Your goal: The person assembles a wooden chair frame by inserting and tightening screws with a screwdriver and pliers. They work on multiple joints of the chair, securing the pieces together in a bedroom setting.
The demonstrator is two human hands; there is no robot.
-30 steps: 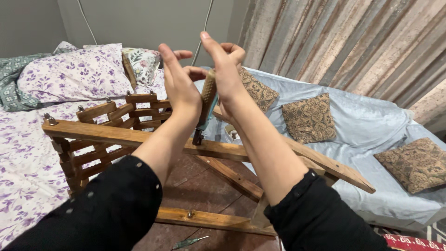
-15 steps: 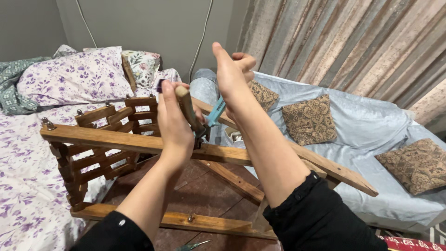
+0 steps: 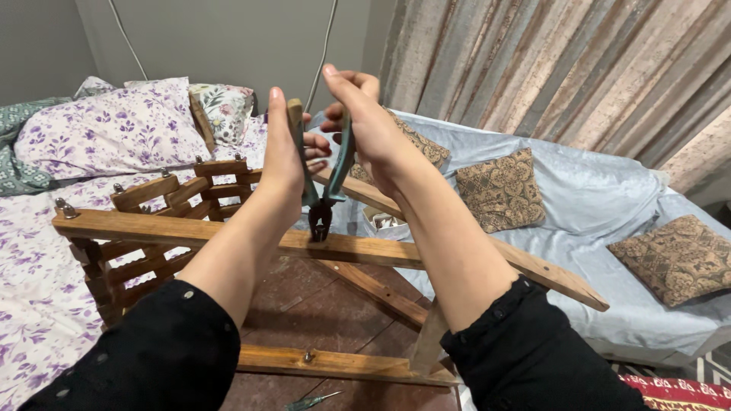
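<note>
My left hand (image 3: 285,156) grips one handle of a pair of green-handled pincers (image 3: 324,202). My right hand (image 3: 365,125) grips the other handle. The handles stand apart and point up; the dark jaws point down and touch the top of a long wooden bar (image 3: 190,232). That bar belongs to a folding wooden frame (image 3: 152,205) with slats and metal bolts, standing in front of me. Both arms wear black sleeves.
A bed with purple-flowered sheets and pillows (image 3: 106,129) lies at left. A blue-covered couch (image 3: 586,205) with patterned brown cushions (image 3: 499,190) runs along the right, before a curtain (image 3: 548,68). A small metal tool (image 3: 308,401) lies on the brown floor below the frame.
Both hands dropped from above the frame to the bar. The pincers swung upright, their jaws now on the bar, and my left hand took one handle.
</note>
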